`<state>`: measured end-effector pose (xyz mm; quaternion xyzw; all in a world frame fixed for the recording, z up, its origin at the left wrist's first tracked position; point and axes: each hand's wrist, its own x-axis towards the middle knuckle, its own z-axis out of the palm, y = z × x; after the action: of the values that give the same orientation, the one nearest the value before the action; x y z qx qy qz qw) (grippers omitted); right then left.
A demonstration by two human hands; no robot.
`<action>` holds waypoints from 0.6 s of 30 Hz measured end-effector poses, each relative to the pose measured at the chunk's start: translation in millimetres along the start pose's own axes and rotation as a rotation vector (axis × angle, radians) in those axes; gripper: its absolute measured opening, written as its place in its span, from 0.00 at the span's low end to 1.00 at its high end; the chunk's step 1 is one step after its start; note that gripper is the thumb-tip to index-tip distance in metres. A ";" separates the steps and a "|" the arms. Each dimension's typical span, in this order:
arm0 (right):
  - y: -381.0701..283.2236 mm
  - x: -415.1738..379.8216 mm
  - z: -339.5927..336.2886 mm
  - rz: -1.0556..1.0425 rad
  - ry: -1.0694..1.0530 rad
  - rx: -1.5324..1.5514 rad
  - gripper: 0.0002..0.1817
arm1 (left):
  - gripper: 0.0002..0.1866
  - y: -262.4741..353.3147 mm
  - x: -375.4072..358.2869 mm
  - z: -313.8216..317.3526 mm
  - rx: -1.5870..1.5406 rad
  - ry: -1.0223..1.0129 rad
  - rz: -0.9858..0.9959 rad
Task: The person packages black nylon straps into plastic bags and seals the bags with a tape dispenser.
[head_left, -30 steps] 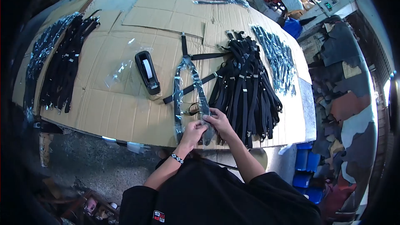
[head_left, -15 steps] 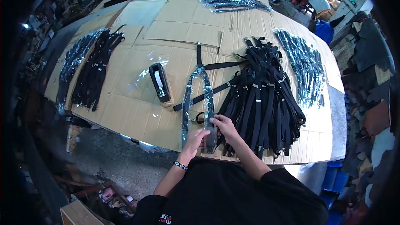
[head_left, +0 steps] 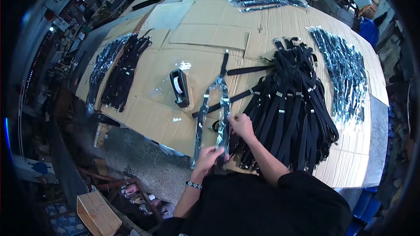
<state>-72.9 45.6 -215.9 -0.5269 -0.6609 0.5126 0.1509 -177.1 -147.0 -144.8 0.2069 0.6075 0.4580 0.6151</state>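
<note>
Between the hands: bagged strap (head_left: 224, 113), long axis running away from the body | left hand (head_left: 211, 156) pinches its near end | right hand (head_left: 241, 125) presses it farther up, beside strap pile (head_left: 291, 109).

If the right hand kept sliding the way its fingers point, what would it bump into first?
The right hand points up-left along the plastic-wrapped strap. Going straight on, it would probably meet the black crossing strap first, then the tape dispenser; depth is unclear.

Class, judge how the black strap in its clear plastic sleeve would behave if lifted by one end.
The black strap in clear plastic sleeve probably hangs floppy: it drapes over the cardboard-covered table edge. The glossy film likely feels slippery. It seems light; the left hand lifts its end easily.
</note>
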 end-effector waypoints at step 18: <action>-73.5 216.1 23.4 -0.120 0.157 -0.459 0.20 | 0.16 -106.8 -53.5 -11.1 0.214 0.160 -0.201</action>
<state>-216.3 223.3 -238.2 -0.5456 -0.7764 0.2965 0.1082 -145.7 -246.7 -203.5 0.1721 0.7176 0.3418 0.5819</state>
